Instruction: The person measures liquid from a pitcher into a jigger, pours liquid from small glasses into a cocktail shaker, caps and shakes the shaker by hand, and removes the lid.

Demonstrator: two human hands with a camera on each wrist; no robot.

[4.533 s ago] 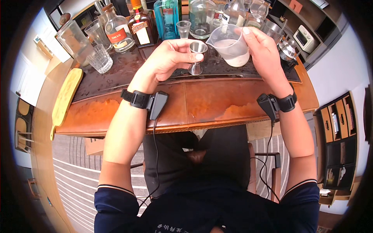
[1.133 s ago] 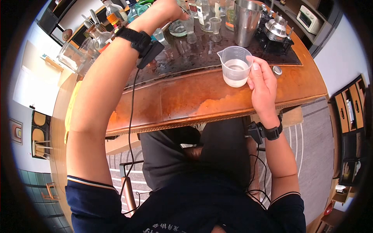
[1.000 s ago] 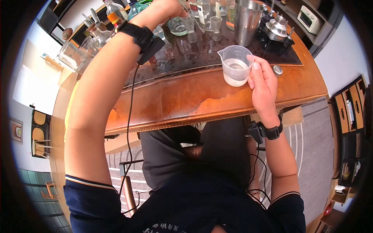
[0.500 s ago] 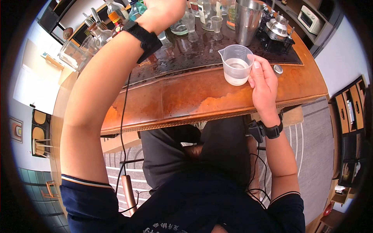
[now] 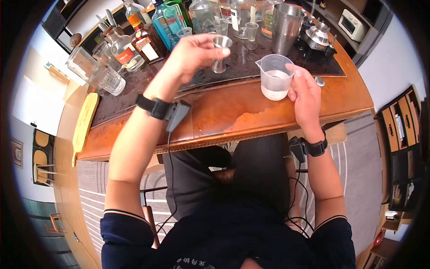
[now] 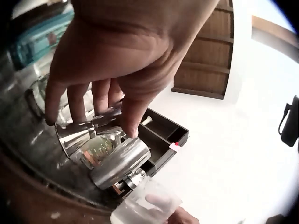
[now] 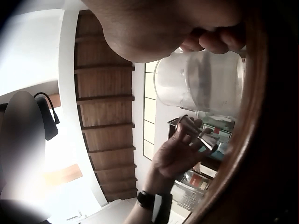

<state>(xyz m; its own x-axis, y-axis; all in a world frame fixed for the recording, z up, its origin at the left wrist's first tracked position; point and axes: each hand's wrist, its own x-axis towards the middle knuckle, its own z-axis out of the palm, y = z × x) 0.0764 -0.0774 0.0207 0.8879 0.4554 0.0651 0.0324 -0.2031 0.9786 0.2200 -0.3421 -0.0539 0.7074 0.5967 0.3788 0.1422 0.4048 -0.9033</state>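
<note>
The left hand (image 5: 190,54) pinches a steel jigger (image 5: 220,53) at its narrow waist, above the dark mat (image 5: 233,67). Its long axis is upright, slightly tilted, with the open mouth up. The right hand (image 5: 306,96) has its fingers (image 5: 293,74) curled around a clear plastic cup (image 5: 274,76) with a spout; the cup stands upright at the mat's near edge. The counter (image 5: 224,116) is glossy brown wood. Glass bottles (image 5: 143,38) and a metal shaker (image 5: 285,27) stand behind.

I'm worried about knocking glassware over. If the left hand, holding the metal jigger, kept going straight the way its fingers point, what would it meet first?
Probably the plastic measuring cup that the right hand holds: the left hand and its jigger point that way. Depth is unclear.
</note>
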